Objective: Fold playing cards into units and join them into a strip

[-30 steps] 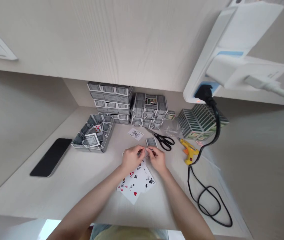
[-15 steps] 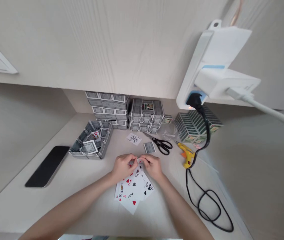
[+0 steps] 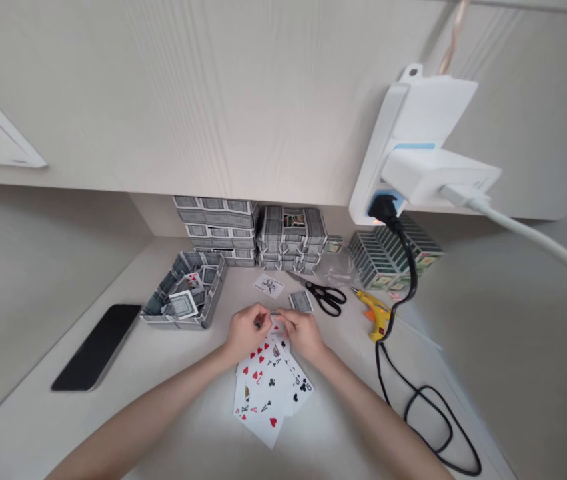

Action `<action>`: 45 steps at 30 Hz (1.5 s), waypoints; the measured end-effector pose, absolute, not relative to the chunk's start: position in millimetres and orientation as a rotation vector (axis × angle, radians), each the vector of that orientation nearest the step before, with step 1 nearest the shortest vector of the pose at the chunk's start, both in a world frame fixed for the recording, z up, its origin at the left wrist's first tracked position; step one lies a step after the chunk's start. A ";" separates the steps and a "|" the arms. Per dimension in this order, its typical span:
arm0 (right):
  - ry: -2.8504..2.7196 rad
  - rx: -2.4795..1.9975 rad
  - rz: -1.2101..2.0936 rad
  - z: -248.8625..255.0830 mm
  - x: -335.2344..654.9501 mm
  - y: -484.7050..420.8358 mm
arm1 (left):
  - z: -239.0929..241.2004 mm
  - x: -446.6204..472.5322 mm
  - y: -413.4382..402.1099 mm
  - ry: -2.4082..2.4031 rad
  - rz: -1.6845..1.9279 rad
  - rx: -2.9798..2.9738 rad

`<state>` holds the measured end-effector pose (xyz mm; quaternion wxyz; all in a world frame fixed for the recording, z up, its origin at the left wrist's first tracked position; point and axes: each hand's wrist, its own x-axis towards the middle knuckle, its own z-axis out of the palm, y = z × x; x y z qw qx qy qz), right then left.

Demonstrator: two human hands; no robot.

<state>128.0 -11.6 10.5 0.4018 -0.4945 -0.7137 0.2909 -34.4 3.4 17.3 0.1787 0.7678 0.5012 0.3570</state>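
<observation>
My left hand (image 3: 246, 332) is closed, thumb against fingertips, at the near side of a small playing card (image 3: 275, 327) that shows a red pip. From the other side my right hand (image 3: 305, 335) pinches the same card, whose far edge looks bent. Below both hands a loose pile of face-up playing cards (image 3: 276, 390) is fanned on the desk, with hearts and clubs showing. Just beyond my fingers lie a small face-down stack of cards (image 3: 300, 301) and a joker card (image 3: 269, 286). Black-handled scissors (image 3: 327, 297) rest to their right.
An open box built from folded cards (image 3: 207, 315) holds loose cards at left, near a phone (image 3: 97, 347). More card-built boxes (image 3: 219, 217) are stacked behind. At right are a yellow glue gun (image 3: 379, 320), its black cord, and packs of cards (image 3: 370, 261) under a power strip (image 3: 383, 133).
The head view has tipped slightly, so the desk sits lower in the picture. Between my hands the card's red-pip face now shows more, and my right fingers have shifted a little.
</observation>
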 end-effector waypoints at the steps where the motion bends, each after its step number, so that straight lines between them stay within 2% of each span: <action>1: -1.788 -1.262 0.771 10.1 128.4 -8.9 | 17.0 -33.8 6.3 1.413 1.004 2.174; 8: -1.745 -1.250 0.833 16.1 130.7 11.1 | 24.4 -28.7 22.1 1.433 1.112 2.187; 22: -1.871 -1.199 0.449 32.7 137.2 13.7 | 39.4 -18.5 19.8 1.465 1.239 2.145; 24: -1.798 -1.223 0.504 27.6 134.3 11.9 | 38.3 -19.4 18.7 1.432 1.233 2.110; 30: -1.350 -1.272 1.046 16.2 132.3 19.3 | 27.8 -22.1 19.6 1.301 1.166 1.953; 33: -1.224 -1.248 1.186 18.2 134.6 23.5 | 22.7 -20.4 22.2 1.254 1.156 1.988; 37: -1.266 -1.273 1.173 23.2 132.0 21.9 | 19.3 -14.1 25.5 1.282 1.189 2.035; 45: -1.480 -1.385 0.895 24.5 131.5 21.9 | 15.7 -3.2 28.3 1.316 1.221 1.980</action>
